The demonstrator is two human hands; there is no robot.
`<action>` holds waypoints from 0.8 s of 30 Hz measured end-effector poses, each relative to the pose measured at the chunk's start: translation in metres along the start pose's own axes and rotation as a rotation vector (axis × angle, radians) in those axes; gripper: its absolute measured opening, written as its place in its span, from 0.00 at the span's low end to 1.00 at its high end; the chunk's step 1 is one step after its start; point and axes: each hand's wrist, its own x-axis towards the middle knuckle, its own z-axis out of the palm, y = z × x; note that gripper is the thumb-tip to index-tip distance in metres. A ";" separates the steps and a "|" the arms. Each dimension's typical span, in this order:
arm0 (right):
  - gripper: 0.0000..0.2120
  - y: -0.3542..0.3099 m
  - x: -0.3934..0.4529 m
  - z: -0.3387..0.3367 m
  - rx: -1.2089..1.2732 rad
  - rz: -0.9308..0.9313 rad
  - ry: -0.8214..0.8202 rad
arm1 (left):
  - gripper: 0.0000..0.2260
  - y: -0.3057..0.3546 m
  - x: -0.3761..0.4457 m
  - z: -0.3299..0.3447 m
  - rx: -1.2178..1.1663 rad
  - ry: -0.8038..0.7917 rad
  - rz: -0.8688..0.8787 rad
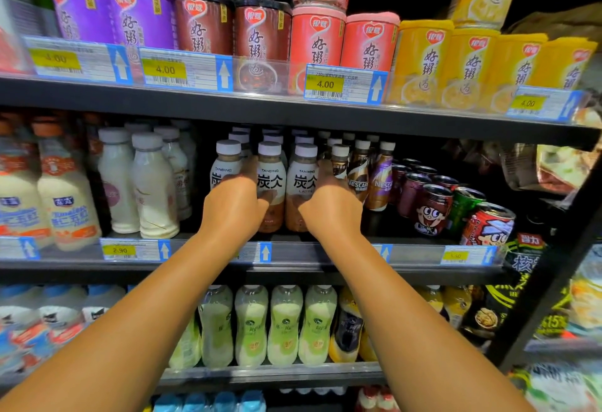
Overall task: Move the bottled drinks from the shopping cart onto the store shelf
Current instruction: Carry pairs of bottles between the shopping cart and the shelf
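Three white-capped Tanbing latte bottles stand in the front row of the middle shelf point(312, 256). My left hand point(234, 204) is closed on the middle bottle point(271, 172) from its left side, thumb across its front and fingers reaching between it and the left bottle point(225, 163). My right hand point(329, 208) grips the right bottle point(304, 173) from its right side, fingers slipped between it and a Nescafe bottle point(358, 170). Both held bottles are upright with their bases on the shelf. More of the same bottles stand in rows behind. The shopping cart is out of view.
White milk bottles point(153, 190) stand left of the lattes, and cans point(430, 206) sit to the right. The shelf above point(293, 111) hangs close over the caps and carries porridge cups. Pale green bottles point(283, 323) fill the shelf below. A black upright point(547, 281) bounds the right.
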 end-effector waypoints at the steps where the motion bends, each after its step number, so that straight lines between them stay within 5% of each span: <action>1: 0.30 -0.001 -0.001 -0.001 -0.013 0.002 0.001 | 0.19 0.000 0.000 0.000 0.004 0.002 -0.002; 5: 0.30 -0.004 -0.005 -0.007 -0.053 0.005 -0.029 | 0.19 0.002 -0.001 -0.003 -0.003 -0.003 -0.001; 9: 0.11 -0.005 -0.014 -0.015 -0.114 0.032 -0.072 | 0.20 0.002 -0.009 -0.008 -0.010 0.011 -0.043; 14: 0.21 0.013 -0.043 -0.026 -0.169 -0.150 0.103 | 0.15 0.001 -0.040 -0.019 -0.138 0.132 0.228; 16: 0.27 0.027 -0.059 -0.028 -0.149 -0.215 0.153 | 0.23 0.000 -0.052 -0.020 -0.115 0.078 0.334; 24: 0.32 0.095 -0.123 -0.066 -0.163 -0.221 0.074 | 0.31 0.032 -0.099 -0.003 -0.048 -0.064 0.509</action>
